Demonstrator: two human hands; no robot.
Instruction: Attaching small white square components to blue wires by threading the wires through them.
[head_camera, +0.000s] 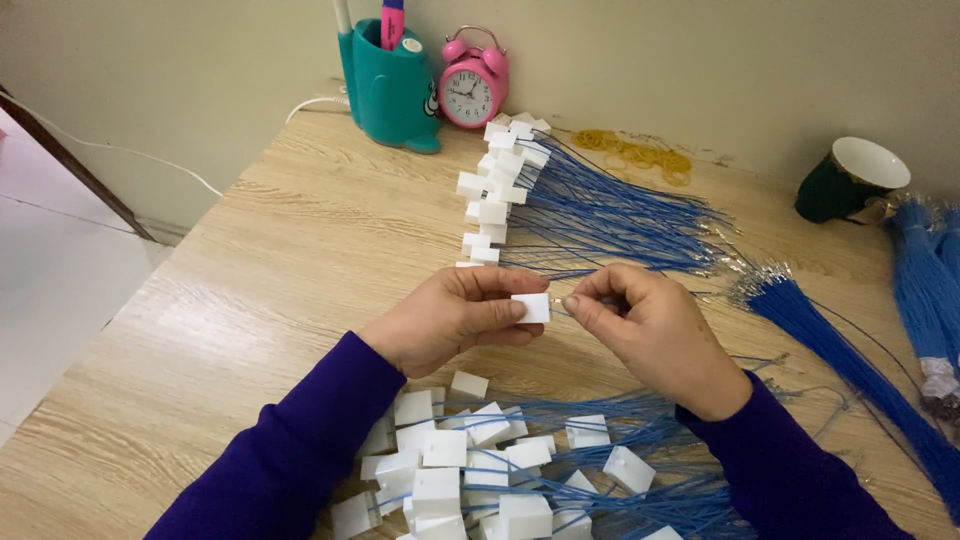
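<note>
White block (531, 307) pinched in left hand (450, 318), right hand (655, 330) pinching blue wire (612, 303)

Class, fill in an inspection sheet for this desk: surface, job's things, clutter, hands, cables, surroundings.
Surface: light wood-grain table.
Job's things: small white plastic block; thin blue wire; stacked row of white blocks with blue wires; loose heap of the same; blue wire bundles.
Clutter: teal pen holder, pink alarm clock, yellow rubber bands, dark green mug.
Hands: left hand pinches block; right hand pinches wire.
Cables: white cord.
Surroundings: beige wall.
</note>
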